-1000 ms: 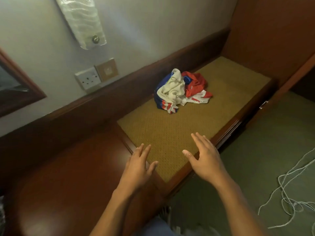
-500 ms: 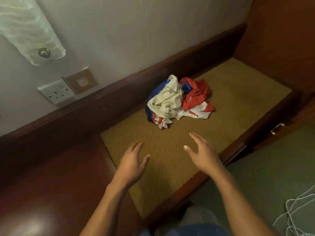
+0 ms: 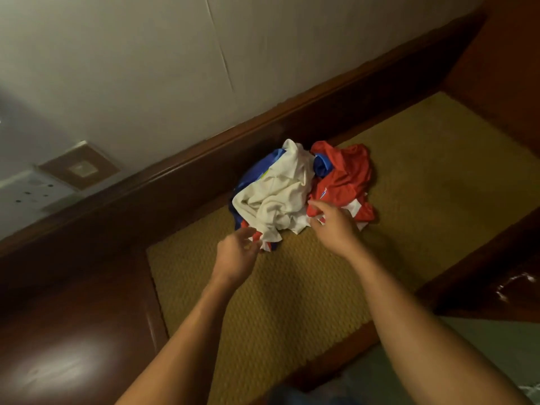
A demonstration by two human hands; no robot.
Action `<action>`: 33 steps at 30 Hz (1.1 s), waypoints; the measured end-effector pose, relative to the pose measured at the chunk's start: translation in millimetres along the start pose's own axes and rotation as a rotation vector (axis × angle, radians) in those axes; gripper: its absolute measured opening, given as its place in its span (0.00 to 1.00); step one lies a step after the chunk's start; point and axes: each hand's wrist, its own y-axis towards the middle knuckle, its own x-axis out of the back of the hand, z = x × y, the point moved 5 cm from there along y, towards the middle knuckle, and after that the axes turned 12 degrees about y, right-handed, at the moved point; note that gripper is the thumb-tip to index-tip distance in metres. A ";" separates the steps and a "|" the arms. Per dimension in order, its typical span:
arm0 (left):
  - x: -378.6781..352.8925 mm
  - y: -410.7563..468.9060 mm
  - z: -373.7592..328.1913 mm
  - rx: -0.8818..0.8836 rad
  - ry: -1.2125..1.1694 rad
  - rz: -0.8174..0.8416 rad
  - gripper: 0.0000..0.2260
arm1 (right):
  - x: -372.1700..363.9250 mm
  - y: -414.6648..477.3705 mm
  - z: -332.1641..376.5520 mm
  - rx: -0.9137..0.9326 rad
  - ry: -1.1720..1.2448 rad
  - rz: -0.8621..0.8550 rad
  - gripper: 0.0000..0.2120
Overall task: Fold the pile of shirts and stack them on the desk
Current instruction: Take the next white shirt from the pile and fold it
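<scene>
Noted left hand [image 3: 236, 254] loosely spread, holding nothing, at near-left edge of pile of shirts [image 3: 292, 191]; right hand [image 3: 334, 226] likewise spread and empty at its near-right edge. Located pile crumpled on worktop [image 3: 292, 302]. Judged tangled: likely to drag neighbours along if lifted by one shirt.

A white wall socket [image 3: 32, 191] sat far left beside a brown switch plate [image 3: 80, 168]; green carpet [image 3: 482, 361] lay near right.

Crumpled pile of shirts [image 3: 301, 191], white/red/blue, on woven mat [image 3: 263, 317] set in desk [image 3: 73, 331], near wall-side wood rail [image 3: 181, 173]. L hand [image 3: 236, 254] at near-left edge, R hand [image 3: 333, 226] over red-white part; fingers loose, contact unclear w/ blur.
</scene>
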 end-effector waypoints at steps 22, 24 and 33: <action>-0.4 1.2 37.6 -0.011 -0.208 -0.153 0.06 | -26.6 24.2 -7.3 -0.024 0.310 -0.287 0.05; 18.2 -23.8 54.6 -0.012 -0.221 -0.189 0.05 | -31.8 -2.8 6.1 0.032 0.289 -0.284 0.05; 74.3 -118.2 125.2 -0.051 -0.248 -0.374 0.08 | -84.4 -113.6 68.8 0.223 0.188 -0.230 0.06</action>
